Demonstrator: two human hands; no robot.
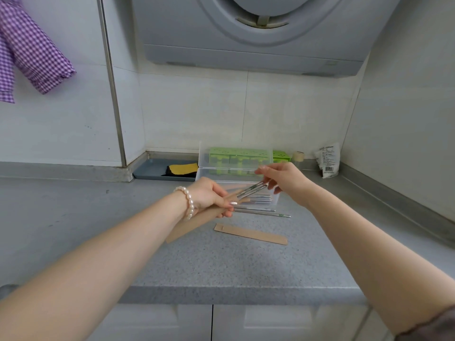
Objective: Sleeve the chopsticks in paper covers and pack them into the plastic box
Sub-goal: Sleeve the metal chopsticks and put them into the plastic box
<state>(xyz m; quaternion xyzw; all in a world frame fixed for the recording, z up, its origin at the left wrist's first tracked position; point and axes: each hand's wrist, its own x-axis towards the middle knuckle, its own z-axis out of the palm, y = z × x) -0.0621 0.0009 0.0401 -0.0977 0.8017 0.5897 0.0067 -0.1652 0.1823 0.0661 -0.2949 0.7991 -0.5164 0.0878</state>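
Left hand (209, 195): pinches brown paper sleeve (197, 222), open end toward right. Right hand (280, 178): fingers closed on metal chopstick pair (251, 190), tips at sleeve mouth. Clear plastic box (236, 168): lid up, on bench (221, 262) behind hands. Second sleeve (251, 233) and loose chopsticks (261, 212): flat on bench, near box.

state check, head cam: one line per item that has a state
left hand: grip shut on a paper sleeve, open end toward the chopsticks
right hand: grip shut on a pair of metal chopsticks, tips at the sleeve mouth
plastic box: lid up, open
second paper sleeve: flat on the counter, empty
loose chopsticks: on the counter, unsleeved
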